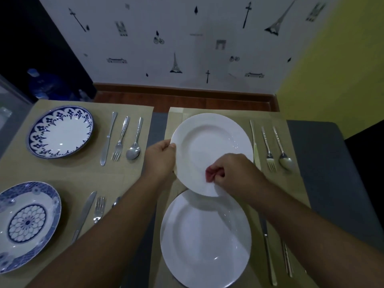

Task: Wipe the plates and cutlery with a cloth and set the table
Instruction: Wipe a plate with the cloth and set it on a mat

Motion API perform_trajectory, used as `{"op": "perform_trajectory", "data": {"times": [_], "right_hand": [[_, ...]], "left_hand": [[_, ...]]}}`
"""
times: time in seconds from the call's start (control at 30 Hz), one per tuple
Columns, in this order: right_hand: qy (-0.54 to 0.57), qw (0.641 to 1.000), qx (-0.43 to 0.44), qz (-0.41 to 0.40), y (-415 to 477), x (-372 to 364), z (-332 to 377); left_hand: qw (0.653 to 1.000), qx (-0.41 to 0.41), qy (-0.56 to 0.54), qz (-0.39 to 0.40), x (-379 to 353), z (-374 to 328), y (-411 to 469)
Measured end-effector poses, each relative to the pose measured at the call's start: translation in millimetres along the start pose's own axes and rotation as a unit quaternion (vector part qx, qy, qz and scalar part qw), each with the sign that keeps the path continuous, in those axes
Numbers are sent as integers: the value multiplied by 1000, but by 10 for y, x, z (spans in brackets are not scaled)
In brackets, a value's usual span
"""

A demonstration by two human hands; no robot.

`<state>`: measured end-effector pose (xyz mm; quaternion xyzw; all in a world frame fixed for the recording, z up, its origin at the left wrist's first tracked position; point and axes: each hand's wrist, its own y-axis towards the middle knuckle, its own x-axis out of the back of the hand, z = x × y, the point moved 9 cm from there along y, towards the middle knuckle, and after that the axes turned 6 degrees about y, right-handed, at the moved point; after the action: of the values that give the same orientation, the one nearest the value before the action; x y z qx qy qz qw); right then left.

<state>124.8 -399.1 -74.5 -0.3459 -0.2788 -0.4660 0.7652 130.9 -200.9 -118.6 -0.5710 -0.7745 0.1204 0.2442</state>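
My left hand (161, 156) grips the left rim of a plain white plate (209, 140), which is lifted and tilted over the right placemat. My right hand (232, 171) pinches a small red cloth (209, 176) against the plate's lower part. A second white plate (205, 238) lies flat just below it, its upper rim overlapped by the held plate. To the right of the held plate lie a knife (255, 142), a fork (268, 149) and a spoon (283, 150).
On the left placemats (18, 169) sit two blue-patterned plates (60, 132), (27, 225), each with a knife, fork and spoon (134, 140) beside it. More cutlery (268, 246) lies at the lower right. The wall stands close behind the table; a blue bottle (41, 84) is at far left.
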Motion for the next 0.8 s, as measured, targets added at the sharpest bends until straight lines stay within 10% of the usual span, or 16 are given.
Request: {"op": "perform_trajectory", "data": {"times": [0.8], "right_hand": [[92, 987, 8, -129, 270, 247, -360]], "left_hand": [[994, 111, -6, -24, -252, 146, 286]]}}
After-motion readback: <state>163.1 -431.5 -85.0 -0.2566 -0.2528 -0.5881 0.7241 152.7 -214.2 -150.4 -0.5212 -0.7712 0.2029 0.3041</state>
